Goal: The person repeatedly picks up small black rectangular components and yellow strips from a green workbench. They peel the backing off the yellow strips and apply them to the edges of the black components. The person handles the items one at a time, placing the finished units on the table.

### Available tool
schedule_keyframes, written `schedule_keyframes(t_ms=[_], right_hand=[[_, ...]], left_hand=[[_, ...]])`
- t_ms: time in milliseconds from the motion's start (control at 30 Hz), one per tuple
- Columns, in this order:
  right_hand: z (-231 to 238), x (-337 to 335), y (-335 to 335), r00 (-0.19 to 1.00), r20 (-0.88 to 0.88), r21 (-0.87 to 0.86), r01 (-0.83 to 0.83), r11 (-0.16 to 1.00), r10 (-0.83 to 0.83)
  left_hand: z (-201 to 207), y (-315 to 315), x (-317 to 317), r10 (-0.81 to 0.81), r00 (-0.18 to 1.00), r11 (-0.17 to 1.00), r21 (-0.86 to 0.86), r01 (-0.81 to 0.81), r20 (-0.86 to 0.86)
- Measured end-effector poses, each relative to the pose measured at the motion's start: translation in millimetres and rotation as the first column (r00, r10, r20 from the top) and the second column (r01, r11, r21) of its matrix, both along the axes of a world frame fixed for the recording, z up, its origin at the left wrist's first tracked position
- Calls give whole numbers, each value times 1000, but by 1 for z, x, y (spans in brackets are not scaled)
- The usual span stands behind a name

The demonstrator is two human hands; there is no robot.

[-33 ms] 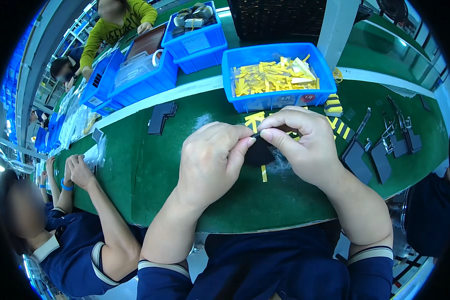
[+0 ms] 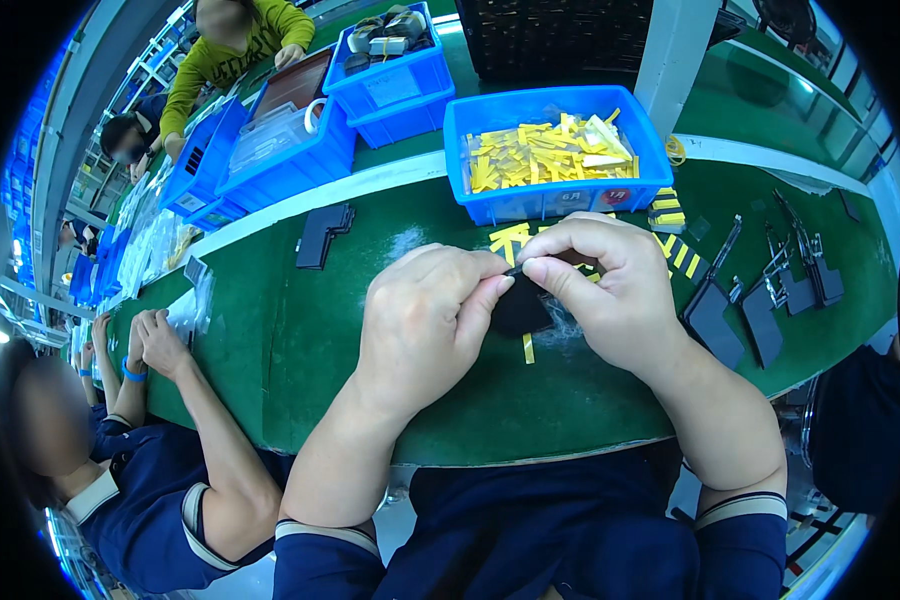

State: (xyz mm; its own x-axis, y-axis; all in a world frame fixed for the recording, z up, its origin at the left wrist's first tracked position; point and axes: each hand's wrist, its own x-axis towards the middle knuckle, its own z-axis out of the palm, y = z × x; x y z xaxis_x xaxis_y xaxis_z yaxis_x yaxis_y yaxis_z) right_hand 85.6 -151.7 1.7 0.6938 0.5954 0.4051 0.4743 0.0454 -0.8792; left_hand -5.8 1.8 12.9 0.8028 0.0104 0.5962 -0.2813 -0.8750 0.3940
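Observation:
Both hands meet over the green table, fingertips pinched on the top edge of a small flat black part point(image 2: 520, 312). My left hand point(image 2: 415, 310) grips it from the left with thumb and forefinger, closed. From the right, the thumb and bent forefinger of my right hand point(image 2: 610, 295) press on the same edge. The part hangs tilted below the fingertips, and the fingers hide much of its upper edge. Just under it lies a short yellow strip point(image 2: 529, 349). More yellow strips point(image 2: 510, 240) show behind my hands.
Ahead stands a blue bin point(image 2: 560, 207) of yellow strips. To the right lie black angular parts with metal hinges point(image 2: 712, 325); another black part point(image 2: 322, 237) sits left. A co-worker's hand point(image 2: 160, 343) rests at the left. More blue bins point(image 2: 390, 90) stand behind.

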Motion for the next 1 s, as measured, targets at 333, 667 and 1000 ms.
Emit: schedule_keyframes(t_ms=[333,667,1000], right_hand=[[-5,-1,2,992,-18,162,128,978,-127],[-6,-3,3,994,13,178,101,979,-105],[-3,2,1,989,148,20,-11,1000,8]], left_hand=[[-2,4,-1,-71,978,826,-562,-51,-194],[-4,10,-3,-101,977,752,-657,-49,-188],[-1,4,-1,-26,997,934,-357,1,-67]])
